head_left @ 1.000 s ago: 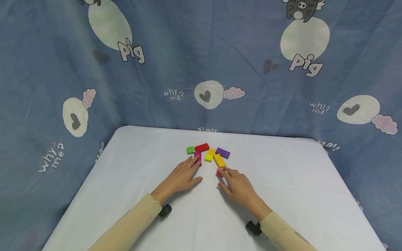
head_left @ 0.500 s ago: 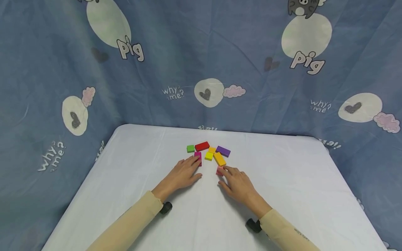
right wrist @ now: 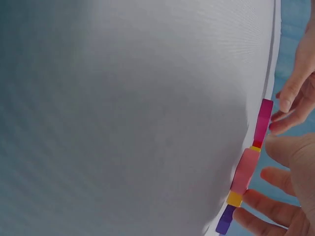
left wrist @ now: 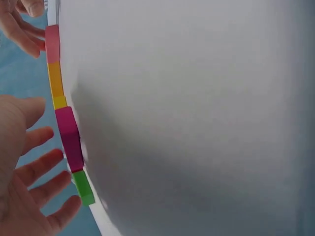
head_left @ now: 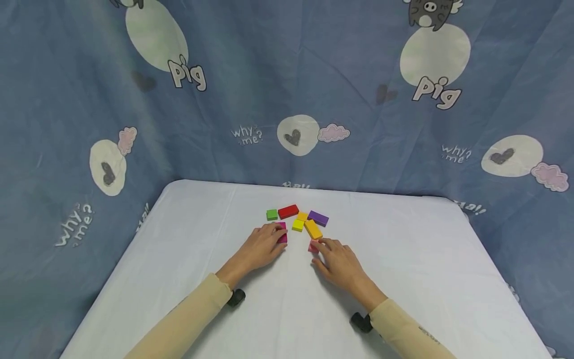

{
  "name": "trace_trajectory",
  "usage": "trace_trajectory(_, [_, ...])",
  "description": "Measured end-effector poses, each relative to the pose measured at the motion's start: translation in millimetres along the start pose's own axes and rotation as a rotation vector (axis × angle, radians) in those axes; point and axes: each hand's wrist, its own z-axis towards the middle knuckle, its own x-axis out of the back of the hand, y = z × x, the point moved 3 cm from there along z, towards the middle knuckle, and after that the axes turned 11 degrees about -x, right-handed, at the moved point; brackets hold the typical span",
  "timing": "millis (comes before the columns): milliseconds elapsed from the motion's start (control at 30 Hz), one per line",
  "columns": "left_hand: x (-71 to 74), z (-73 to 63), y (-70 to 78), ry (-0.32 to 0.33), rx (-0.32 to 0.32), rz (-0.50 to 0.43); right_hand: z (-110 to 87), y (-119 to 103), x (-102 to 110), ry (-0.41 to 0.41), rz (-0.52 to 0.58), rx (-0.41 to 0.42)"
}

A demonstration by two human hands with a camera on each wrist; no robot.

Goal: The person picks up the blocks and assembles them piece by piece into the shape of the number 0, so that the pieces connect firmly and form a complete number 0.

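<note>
My left hand (head_left: 259, 245) reaches over a magenta block (head_left: 282, 239), its fingertips resting on or right at it. In the left wrist view, the fingers are spread and only gently bent beside the magenta block (left wrist: 70, 140), and the thumb stands apart. My right hand (head_left: 338, 263) touches a small pink block (head_left: 312, 247) with its forefinger, which partly covers it. The right wrist view has this pink block (right wrist: 245, 172) beside the loosely extended fingers. Neither hand is seen to close round a block.
Beyond the hands lie a green block (head_left: 272, 215), a red block (head_left: 288, 212), a yellow block (head_left: 298, 226), a small orange block (head_left: 302, 217), a longer orange block (head_left: 313, 230) and a purple block (head_left: 318, 218). A white-covered table (head_left: 403, 249) lies beneath; a blue printed curtain (head_left: 358, 159) hangs behind.
The magenta block has slid slightly toward me and to the left, under my left fingers. My left thumb has come nearer to it. The right hand and pink block have hardly moved.
</note>
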Motion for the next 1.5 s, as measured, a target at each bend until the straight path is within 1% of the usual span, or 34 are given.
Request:
trace_trajectory(67, [-1.8,1.2,-1.8,0.02,0.0,-0.027,0.5,0,-2,0.008,0.009,0.007])
trace_trajectory(133, [-3.9,2.2,-3.3,0.018,0.001,-0.054,0.5,0,-4,0.012,0.015,0.015])
trace_trajectory(200, [-5.6,2.9,-3.9,-0.008,-0.002,-0.076,0.4,-1,-6,0.012,0.018,0.018])
trace_trajectory(300, [-8.0,4.5,-5.2,-0.069,-0.003,-0.092,1.5,0,-6,0.011,0.008,0.018])
trace_trajectory(367, [-8.4,6.4,-5.8,-0.102,-0.007,-0.083,3.4,0,-5,0.018,-0.002,0.017])
trace_trajectory(467, [-7.8,10.2,-6.5,-0.122,-0.01,-0.061,6.4,0,-3,0.02,-0.025,0.021])
trace_trajectory(633, [-5.7,12.6,-4.9,-0.112,0.011,-0.032,6.5,0,-2,0.012,-0.046,0.047])
trace_trajectory(733, [-3.3,12.2,-2.5,-0.098,0.01,-0.007,5.8,-1,-2,0.013,-0.056,0.059])
trace_trajectory(867, [-0.2,11.7,0.3,-0.077,-0.006,0.009,5.5,-2,-3,0.003,-0.072,0.047])
trace_trajectory(967, [1.9,11.7,1.4,-0.073,-0.014,0.009,6.2,-3,-2,-0.011,-0.061,0.029])
trace_trajectory(1133, [5.9,10.6,2.5,-0.068,-0.013,-0.031,9.5,-5,0,-0.024,-0.041,0.005])
trace_trajectory(1267, [8.1,8.6,2.9,-0.081,0.003,-0.074,11.6,-5,1,-0.034,-0.024,-0.008])
trace_trajectory(1367, [8.4,6.4,2.1,-0.095,0.014,-0.089,12.4,-5,1,-0.041,-0.009,-0.011])
trace_trajectory(1500, [8.2,3.7,0.1,-0.101,0.013,-0.122,12.8,-4,1,-0.035,0.014,-0.009])
